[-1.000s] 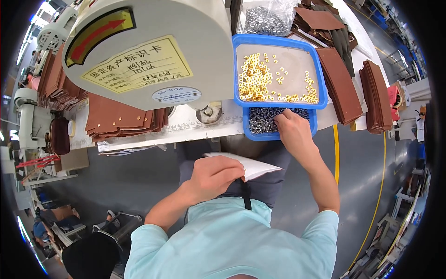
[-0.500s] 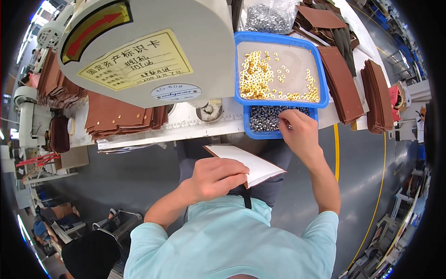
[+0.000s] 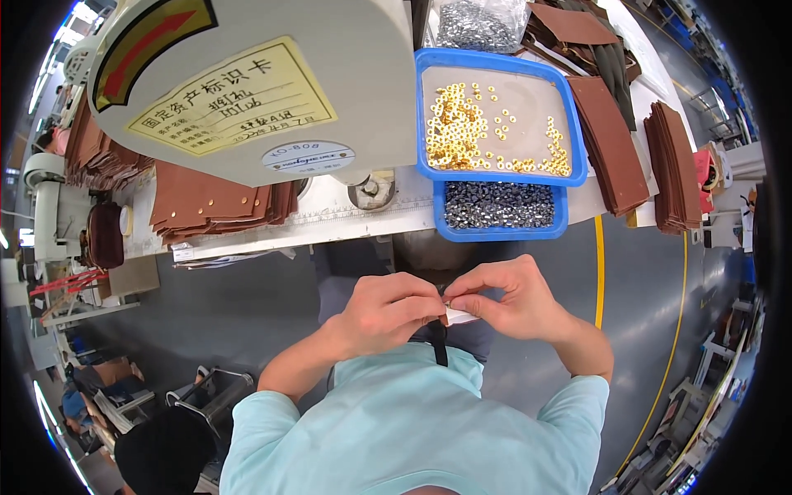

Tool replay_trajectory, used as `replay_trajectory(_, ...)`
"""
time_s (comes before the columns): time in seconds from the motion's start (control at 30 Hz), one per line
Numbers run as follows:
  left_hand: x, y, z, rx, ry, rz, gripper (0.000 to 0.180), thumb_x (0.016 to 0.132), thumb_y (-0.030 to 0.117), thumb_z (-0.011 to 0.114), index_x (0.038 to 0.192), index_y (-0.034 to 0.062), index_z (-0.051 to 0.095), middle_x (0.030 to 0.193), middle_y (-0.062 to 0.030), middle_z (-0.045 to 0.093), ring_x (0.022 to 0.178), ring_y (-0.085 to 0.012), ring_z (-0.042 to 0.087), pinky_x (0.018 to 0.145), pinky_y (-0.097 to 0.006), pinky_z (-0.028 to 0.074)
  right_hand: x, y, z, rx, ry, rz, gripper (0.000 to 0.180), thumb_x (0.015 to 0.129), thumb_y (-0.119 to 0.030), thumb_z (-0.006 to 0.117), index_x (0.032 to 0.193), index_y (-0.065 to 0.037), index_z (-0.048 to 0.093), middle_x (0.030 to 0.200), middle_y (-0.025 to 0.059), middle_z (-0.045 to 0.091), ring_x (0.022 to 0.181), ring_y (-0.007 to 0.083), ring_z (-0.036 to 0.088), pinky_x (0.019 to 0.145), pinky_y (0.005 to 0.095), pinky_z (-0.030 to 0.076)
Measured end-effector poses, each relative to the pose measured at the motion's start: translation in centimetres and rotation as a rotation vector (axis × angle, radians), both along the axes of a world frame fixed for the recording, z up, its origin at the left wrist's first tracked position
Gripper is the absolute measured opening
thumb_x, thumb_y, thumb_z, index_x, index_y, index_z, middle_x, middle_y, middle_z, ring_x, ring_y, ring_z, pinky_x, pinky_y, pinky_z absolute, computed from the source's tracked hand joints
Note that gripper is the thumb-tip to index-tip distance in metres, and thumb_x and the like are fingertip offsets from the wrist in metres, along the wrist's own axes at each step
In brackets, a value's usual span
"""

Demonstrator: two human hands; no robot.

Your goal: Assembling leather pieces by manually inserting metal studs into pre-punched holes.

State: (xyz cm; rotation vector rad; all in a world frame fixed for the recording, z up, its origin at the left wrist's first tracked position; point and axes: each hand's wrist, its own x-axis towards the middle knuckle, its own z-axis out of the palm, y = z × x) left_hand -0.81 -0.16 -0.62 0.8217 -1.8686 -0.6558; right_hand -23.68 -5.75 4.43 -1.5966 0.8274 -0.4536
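Note:
In front of my waist, my left hand [image 3: 389,312] is closed on a brown leather-like panel with a white back [image 3: 460,317]. Only a small strip of that panel shows between my hands. My right hand [image 3: 513,299] has thumb and forefinger pinched at the same edge, its fingertips almost meeting those of the left. Whatever small piece lies between them is too small to make out. Beyond the hands, at the table's edge, sits a blue tray of dark metal studs [image 3: 500,235]. A larger blue tray [image 3: 579,124] with gold ring-shaped pieces overlaps its back.
A pale machine head [image 3: 363,74] fills the upper left above the table. Brown panels with gold studs [image 3: 223,206] are stacked left of it. More brown panels [image 3: 610,148] lie right of the trays. A clear bag of metal pieces [image 3: 478,29] stands behind.
My right hand has come from the tray of dark studs back toward me and met my left hand at the panel. The panel has tipped, so less of its white back shows.

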Motion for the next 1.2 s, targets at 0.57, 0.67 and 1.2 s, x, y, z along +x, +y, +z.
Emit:
replay_trajectory(0.57, -0.6, 1.1, 1.2, 0.414, 0.001, 0.037, 0.017, 0.086, 0.001, 0.078, 0.102, 0.0036, 0.075, 0.094, -0.0075, 0.073, 0.085, -0.0213, 0.072, 0.07, -0.031, 0.059, 0.2, 0.3, -1.9, -0.311, -0.071, 0.0, 0.029, 0.077, -0.009, 0.088, 0.102, -0.003, 0.076, 0.091, 0.0108, 0.076, 0.08, 0.0268, 0.074, 0.068, 0.0329, 0.059)
replay_trajectory(0.67, -1.2, 1.1, 1.7, 0.591, 0.218, 0.12, 0.026, 0.087, 0.009, 0.081, 0.111, 0.0019, 0.073, 0.099, -0.0092, 0.074, 0.088, -0.0222, 0.073, 0.076, -0.031, 0.061, 0.8, 0.8, -2.8, -0.448, -0.082, -0.087, 0.027, 0.076, -0.004, 0.085, 0.1, -0.004, 0.074, 0.088, 0.009, 0.074, 0.079, 0.0264, 0.072, 0.066, 0.0335, 0.058)
replay_trajectory(1.2, 0.5, 0.4, 2.2, 0.63, -0.14, 0.121, 0.05, 0.089, 0.01, 0.078, 0.137, 0.0098, 0.063, 0.109, -0.0117, 0.075, 0.091, -0.0262, 0.076, 0.08, -0.036, 0.062, -0.5, -6.7, -1.9, -0.408, 0.059, -0.211, 0.019, 0.085, -0.016, 0.08, 0.098, -0.002, 0.075, 0.089, 0.0143, 0.074, 0.079, 0.0267, 0.073, 0.073, 0.036, 0.058)
